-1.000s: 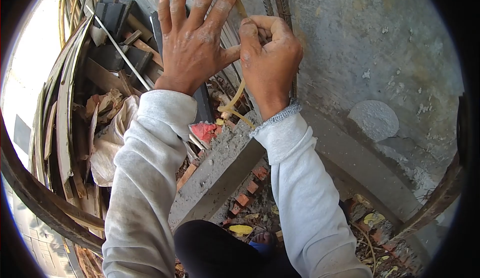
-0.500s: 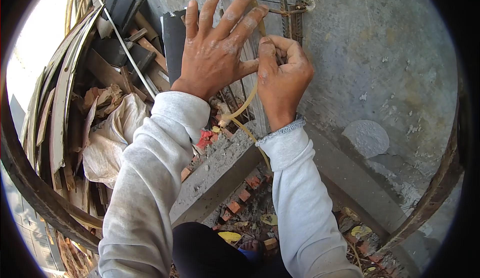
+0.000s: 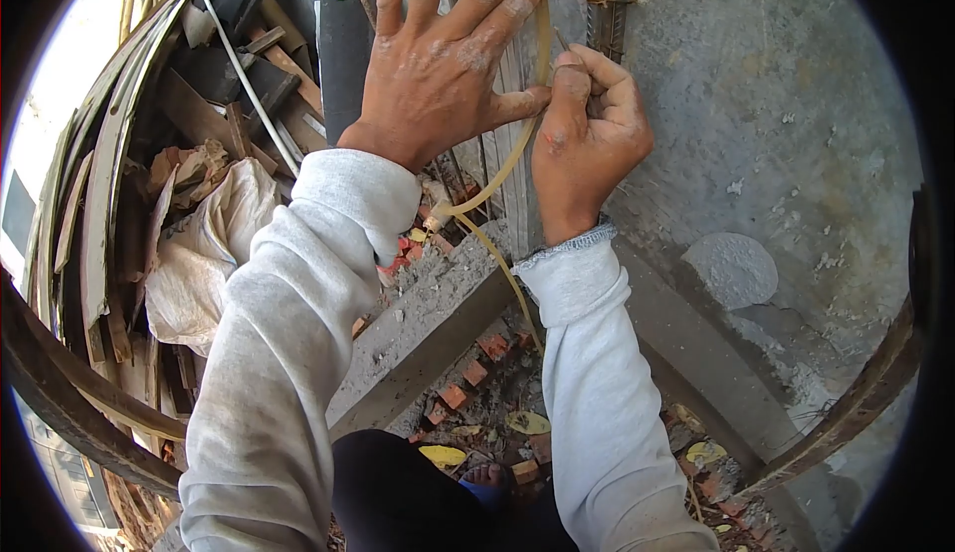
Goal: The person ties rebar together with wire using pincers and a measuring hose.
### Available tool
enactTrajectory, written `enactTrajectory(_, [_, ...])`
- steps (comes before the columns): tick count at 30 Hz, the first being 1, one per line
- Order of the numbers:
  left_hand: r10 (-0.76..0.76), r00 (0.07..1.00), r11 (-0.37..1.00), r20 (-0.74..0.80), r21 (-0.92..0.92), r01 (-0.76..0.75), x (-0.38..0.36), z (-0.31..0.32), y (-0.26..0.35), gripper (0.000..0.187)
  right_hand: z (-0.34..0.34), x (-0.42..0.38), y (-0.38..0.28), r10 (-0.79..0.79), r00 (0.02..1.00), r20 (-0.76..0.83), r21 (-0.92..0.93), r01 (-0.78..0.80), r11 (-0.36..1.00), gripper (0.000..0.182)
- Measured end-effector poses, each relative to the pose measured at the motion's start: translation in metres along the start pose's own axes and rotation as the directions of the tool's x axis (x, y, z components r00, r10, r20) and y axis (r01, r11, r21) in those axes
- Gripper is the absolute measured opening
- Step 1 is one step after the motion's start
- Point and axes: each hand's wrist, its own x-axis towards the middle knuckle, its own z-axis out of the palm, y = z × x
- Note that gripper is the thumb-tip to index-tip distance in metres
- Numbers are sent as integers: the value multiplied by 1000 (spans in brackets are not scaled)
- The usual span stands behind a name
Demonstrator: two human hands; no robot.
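Observation:
My left hand is spread against a grey upright post, fingers stretched upward and thumb pointing right. A yellowish flexible tube runs down the post past the left thumb and fingertips, then curves to a pale fitting low on the left. Just right of the tube, my right hand is closed in a pinch. From its thumb and forefinger pokes the tip of a thin pencil-like stick; the rest is hidden in the fingers.
Steel rebar stands against the grey concrete wall at upper right. Scrap wood strips and a crumpled white sack lie left. Below are a concrete beam, broken bricks and leaves. A curved dark bar crosses lower right.
My right hand has shifted slightly right and down, apart from the left hand, and the thin stick's tip now shows. The left hand stays spread, a little higher in view.

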Motion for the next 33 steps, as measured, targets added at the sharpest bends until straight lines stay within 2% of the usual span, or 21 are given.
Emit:
enactTrajectory(5, [-16,1000,1000,12,-20,16,0,0,1,104,3,-4,0,82,997,-9,53,-81,995,18])
enactTrajectory(8, [-15,1000,1000,3,-26,15,0,-1,2,104,4,-3,0,50,999,9,60,-51,997,18])
enactTrajectory(11, [-17,1000,999,-8,-51,16,0,-2,2,104,0,0,-9,116,993,31,84,-118,989,18])
enactTrajectory(14, [-21,1000,998,-4,-53,21,0,-3,2,103,-4,1,-8,78,994,80,89,-86,992,18])
enactTrajectory(17, [-28,1000,998,6,-63,28,2,-5,3,102,-5,2,-3,-8,995,99,43,3,999,17])
enactTrajectory(21, [-35,999,999,41,-38,37,2,-9,4,106,-3,3,-6,-48,996,81,-195,63,979,15])
enactTrajectory(24, [-50,998,998,46,-36,51,3,-11,7,104,-3,5,-25,54,993,102,-179,-35,983,13])
enactTrajectory(28, [-68,996,998,59,3,68,3,-12,9,98,-2,5,-21,41,993,113,-192,-19,981,11])
enactTrajectory(31, [-63,996,998,69,12,62,4,-15,10,97,0,5,-14,-44,995,88,-257,66,964,15])
enactTrajectory(33, [-63,995,998,71,21,62,4,-15,10,97,-1,5,-14,-23,996,87,-248,44,968,15])
